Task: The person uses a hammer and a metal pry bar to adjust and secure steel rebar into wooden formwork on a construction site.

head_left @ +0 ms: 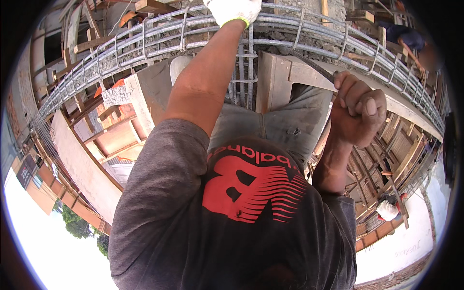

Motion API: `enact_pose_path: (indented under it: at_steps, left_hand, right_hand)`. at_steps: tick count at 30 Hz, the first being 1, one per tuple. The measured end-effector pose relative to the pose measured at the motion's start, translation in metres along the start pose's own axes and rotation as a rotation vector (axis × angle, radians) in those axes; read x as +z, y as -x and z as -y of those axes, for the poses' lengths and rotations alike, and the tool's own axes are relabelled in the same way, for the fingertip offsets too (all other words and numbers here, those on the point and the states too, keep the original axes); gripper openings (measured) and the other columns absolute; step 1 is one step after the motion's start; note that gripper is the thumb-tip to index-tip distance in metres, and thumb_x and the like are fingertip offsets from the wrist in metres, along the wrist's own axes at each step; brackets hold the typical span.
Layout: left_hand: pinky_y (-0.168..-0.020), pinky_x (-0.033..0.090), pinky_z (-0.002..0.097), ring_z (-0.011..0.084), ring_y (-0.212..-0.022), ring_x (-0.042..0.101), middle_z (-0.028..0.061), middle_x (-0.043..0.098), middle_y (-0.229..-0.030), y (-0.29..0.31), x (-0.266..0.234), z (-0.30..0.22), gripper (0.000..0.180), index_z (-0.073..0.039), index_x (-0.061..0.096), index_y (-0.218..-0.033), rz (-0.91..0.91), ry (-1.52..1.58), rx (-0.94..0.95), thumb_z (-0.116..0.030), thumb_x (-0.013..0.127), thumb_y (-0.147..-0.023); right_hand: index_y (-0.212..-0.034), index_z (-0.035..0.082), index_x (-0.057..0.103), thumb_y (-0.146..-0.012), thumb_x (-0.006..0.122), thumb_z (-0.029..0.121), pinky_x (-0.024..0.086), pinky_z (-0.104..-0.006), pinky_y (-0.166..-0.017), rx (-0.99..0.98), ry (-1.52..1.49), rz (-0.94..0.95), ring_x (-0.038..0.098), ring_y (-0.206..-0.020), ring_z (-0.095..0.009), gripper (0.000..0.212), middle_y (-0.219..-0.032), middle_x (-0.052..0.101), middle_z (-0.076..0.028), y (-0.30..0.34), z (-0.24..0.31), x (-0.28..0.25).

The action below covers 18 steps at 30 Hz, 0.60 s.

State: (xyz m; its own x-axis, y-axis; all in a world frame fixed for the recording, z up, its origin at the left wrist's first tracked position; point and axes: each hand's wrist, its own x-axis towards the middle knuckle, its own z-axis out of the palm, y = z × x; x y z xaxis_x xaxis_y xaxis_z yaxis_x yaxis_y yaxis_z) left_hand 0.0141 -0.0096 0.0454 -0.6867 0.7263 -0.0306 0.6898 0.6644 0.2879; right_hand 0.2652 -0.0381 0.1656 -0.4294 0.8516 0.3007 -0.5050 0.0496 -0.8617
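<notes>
My left hand (pixel 234 10), in a white work glove, reaches onto the long rebar cage (pixel 159 33) at the top. Its fingers are cut off by the picture's upper edge, so their grip is hidden. My bare right hand (pixel 360 107) is closed in a fist around a thin dark metal rod (pixel 314 66). That rod slants up and left from the fist, its far end close to the lower bars of the cage. A narrower rebar cage (pixel 245 77) meets the long one below my left hand, running down between my legs.
Wooden formwork boards (pixel 275 79) flank the narrower cage. Timber framing (pixel 118 140) lies lower on the left, with more beams (pixel 386 150) on the right. A person in dark clothing (pixel 401 35) bends at the upper right. An orange helmet (pixel 128 18) and a white helmet (pixel 387 210) show other workers.
</notes>
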Motion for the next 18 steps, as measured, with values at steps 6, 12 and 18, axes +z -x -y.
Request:
enact_pose_path:
  at_steps: [6,12,18]
  left_hand:
    - [-0.100,0.037,0.0515,0.0368,-0.108,0.059,0.0240,0.060,-0.115,-0.002,-0.006,0.002,0.060,-0.010,0.056,-0.130,0.018,0.006,-0.018,-0.049,0.054,-0.085]
    - [-0.099,0.038,0.0515,0.0372,-0.107,0.060,0.0232,0.060,-0.115,-0.003,-0.003,-0.002,0.061,-0.009,0.055,-0.131,-0.011,0.014,-0.011,-0.049,0.054,-0.085]
    - [-0.098,0.037,0.0512,0.0368,-0.107,0.059,0.0238,0.060,-0.113,-0.004,-0.005,-0.001,0.062,-0.009,0.055,-0.132,0.041,-0.004,-0.026,-0.049,0.054,-0.085]
  right_hand:
    - [-0.062,0.007,0.043,-0.093,0.066,0.016,0.040,-0.0271,-0.063,0.230,0.268,-0.256,0.043,-0.062,-0.010,0.040,-0.061,0.044,0.000,0.051,-0.102,0.003]
    - [-0.063,0.008,0.041,-0.093,0.064,0.010,0.043,-0.0279,-0.070,0.312,0.068,-0.388,0.044,-0.064,-0.011,0.038,-0.063,0.043,0.001,0.026,-0.128,-0.015]
    - [-0.063,0.008,0.038,-0.089,0.062,0.003,0.046,-0.0375,-0.085,0.275,0.308,-0.137,0.046,-0.073,-0.014,0.036,-0.068,0.047,0.000,0.071,-0.119,-0.024]
